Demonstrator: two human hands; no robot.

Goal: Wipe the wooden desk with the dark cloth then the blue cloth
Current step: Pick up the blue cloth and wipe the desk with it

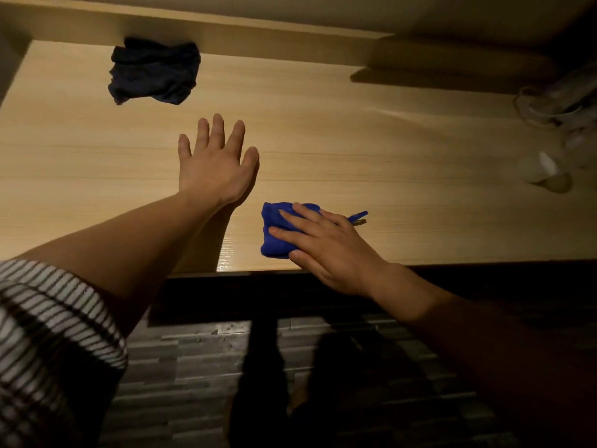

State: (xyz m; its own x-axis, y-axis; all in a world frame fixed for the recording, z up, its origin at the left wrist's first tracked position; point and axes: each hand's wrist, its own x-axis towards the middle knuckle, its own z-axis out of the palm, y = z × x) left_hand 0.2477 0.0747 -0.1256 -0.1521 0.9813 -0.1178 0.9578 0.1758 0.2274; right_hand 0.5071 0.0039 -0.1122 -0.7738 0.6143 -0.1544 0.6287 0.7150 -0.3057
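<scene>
The dark cloth (154, 72) lies crumpled at the far left of the light wooden desk (355, 150), against the back panel. My left hand (217, 163) hovers flat over the desk middle, fingers spread, holding nothing, a little short of the dark cloth. Near the front edge, my right hand (326, 247) presses on the bunched blue cloth (277, 231), fingers laid over it; a small blue loop sticks out to the right of the hand.
Pale cups or lids (544, 173) and a tangle of white cable (555, 105) sit at the desk's right end. A raised shelf board (436, 77) runs along the back right. Below the front edge is dark plank flooring (193, 367).
</scene>
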